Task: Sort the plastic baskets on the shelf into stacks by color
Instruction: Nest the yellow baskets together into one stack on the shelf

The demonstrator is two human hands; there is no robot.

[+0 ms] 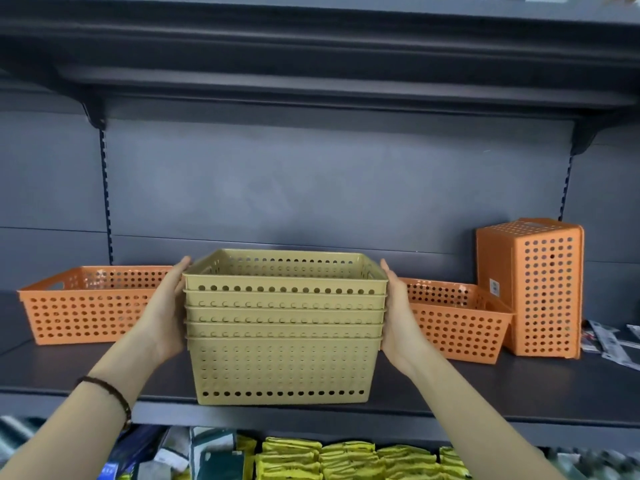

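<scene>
I see the tan basket stack (284,327) at the shelf (450,386) front. Left hand (166,313) presses its 9 o'clock side and right hand (398,317) its 3 o'clock side, palms flat, fingers straight. Orange baskets (86,306) sit beyond at 9 and 3.

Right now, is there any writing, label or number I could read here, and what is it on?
None can be read.
Sticker on the upright orange basket: too small.
Packets at the shelf's right end: print blurred.
Packs on the level below: print blurred.
</scene>
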